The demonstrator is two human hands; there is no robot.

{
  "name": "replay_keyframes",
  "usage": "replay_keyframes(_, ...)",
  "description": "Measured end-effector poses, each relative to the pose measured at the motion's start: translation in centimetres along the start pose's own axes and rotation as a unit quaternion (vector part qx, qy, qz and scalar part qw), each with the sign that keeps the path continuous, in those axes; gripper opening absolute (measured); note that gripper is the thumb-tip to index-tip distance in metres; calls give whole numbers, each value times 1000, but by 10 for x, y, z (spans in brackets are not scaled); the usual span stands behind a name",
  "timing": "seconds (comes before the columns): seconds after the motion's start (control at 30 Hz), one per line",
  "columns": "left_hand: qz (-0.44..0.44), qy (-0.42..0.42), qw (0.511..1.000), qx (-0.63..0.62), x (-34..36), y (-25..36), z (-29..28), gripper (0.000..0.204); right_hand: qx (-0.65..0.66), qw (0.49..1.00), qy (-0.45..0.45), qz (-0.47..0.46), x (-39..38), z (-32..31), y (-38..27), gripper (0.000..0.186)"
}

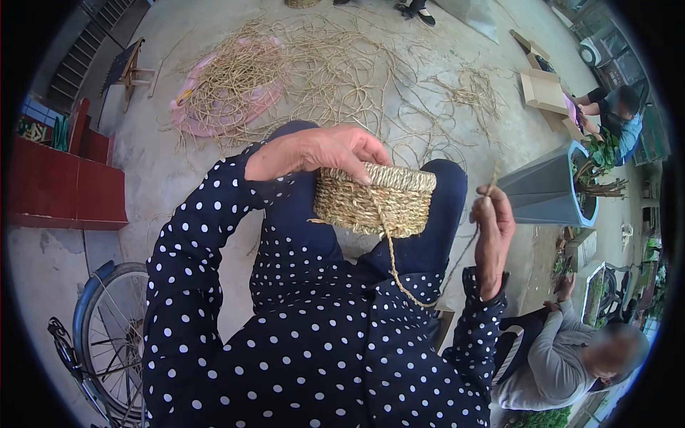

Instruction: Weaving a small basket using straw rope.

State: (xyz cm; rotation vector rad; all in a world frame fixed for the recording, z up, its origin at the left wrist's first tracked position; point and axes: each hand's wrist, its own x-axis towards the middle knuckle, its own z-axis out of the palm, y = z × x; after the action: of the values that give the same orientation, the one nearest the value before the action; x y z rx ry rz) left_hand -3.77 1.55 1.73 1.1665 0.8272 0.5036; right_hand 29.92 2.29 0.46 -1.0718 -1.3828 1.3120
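My left hand (332,153) grips the top rim of a round woven straw basket (374,203), held over my lap between my knees. My fingers curl over the far side, with the thumb at the near edge. My right hand (494,221) is raised to the right of the basket, apart from it, pinching a thin straw cord (399,282). The cord hangs from the basket's near side in a loop down over my lap and rises to my right fingers, with a short end above them.
Loose straw cord (335,78) and a pink sack (196,118) lie ahead. A red cabinet (64,196) and bicycle (107,335) stand left. A grey planter (535,185), open cardboard box (542,93) and two people (617,125) (542,364) are right. Someone's feet (421,14) show at the top.
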Motion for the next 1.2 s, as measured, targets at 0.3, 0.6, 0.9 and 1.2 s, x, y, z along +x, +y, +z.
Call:
replay_keyframes(0.3,-14,21,999,44,-13,7,3,54,-218,932,-217,-192,3,104,-28,24)
replay_keyframes(0.6,-9,-26,994,109,-5,-7,-12,53,-458,707,-314,-438,15,106,-36,36)
replay_keyframes(0.9,0,-61,998,28,3,-17,-13,44,-588,484,-328,-559,-10,107,-34,33)
replay_keyframes(1.2,-34,-76,996,-25,19,-38,-17,34,-741,365,-280,-489,-49,140,-35,39)
